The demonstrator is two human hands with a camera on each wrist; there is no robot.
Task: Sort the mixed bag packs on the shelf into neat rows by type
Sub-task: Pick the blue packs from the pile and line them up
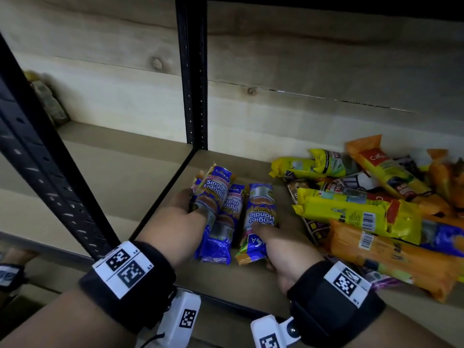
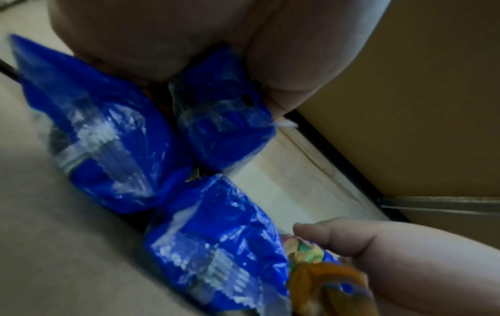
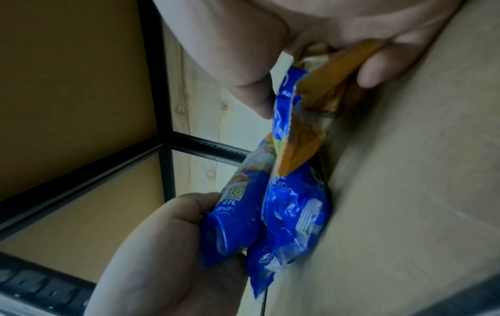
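Observation:
Three blue "Singlet Handle" packs lie side by side on the shelf board (image 1: 226, 282). My left hand (image 1: 192, 205) grips the left blue pack (image 1: 216, 189), which lies partly over the middle blue pack (image 1: 232, 209). My right hand (image 1: 267, 228) grips the right blue pack (image 1: 259, 207) near its orange end. The left wrist view shows my left hand (image 2: 216, 70) holding the left blue pack (image 2: 224, 128). In the right wrist view my right hand (image 3: 311, 85) pinches the orange end of the right blue pack (image 3: 319, 102).
A loose heap of yellow packs (image 1: 346, 209), orange packs (image 1: 391, 254) and dark packs fills the shelf's right side. A black upright post (image 1: 192, 71) divides the bays. Some blurred packs (image 1: 47, 101) stand at the far left of the neighbouring bay. A wooden wall closes the back.

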